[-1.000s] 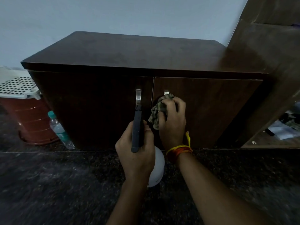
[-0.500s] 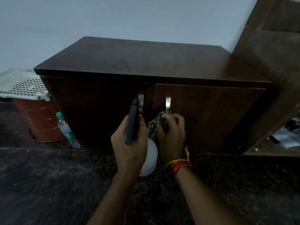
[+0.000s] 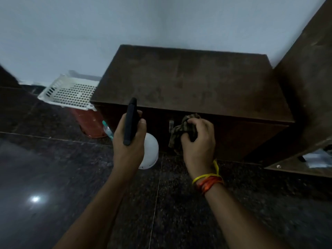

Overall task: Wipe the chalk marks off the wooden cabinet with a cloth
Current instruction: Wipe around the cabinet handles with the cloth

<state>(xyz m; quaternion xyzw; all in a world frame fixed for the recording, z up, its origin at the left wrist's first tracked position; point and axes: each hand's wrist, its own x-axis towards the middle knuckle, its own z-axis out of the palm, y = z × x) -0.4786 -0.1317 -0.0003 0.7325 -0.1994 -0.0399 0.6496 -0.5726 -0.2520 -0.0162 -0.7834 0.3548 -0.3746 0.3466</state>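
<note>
A low dark wooden cabinet (image 3: 188, 81) stands against the pale wall, seen from above; its top shows faint smudges. My right hand (image 3: 198, 139) is shut on a crumpled checked cloth (image 3: 181, 130), held at the top of the cabinet's front beside a metal door handle (image 3: 171, 125). My left hand (image 3: 130, 141) grips a spray bottle with a black trigger head (image 3: 130, 121) and a white round body (image 3: 150, 151), just left of the cloth. Chalk marks on the doors cannot be made out in the dim light.
A red bucket (image 3: 91, 123) topped by a white perforated basket (image 3: 71, 93) stands left of the cabinet, with a plastic water bottle (image 3: 107, 131) beside it. A taller wooden unit (image 3: 309, 78) rises at the right. The floor (image 3: 53, 177) is dark polished stone.
The view has risen and tilted down, so the cabinet top now fills more of the frame. My right hand with the cloth moved up to the front's upper edge; the spray bottle lifted slightly.
</note>
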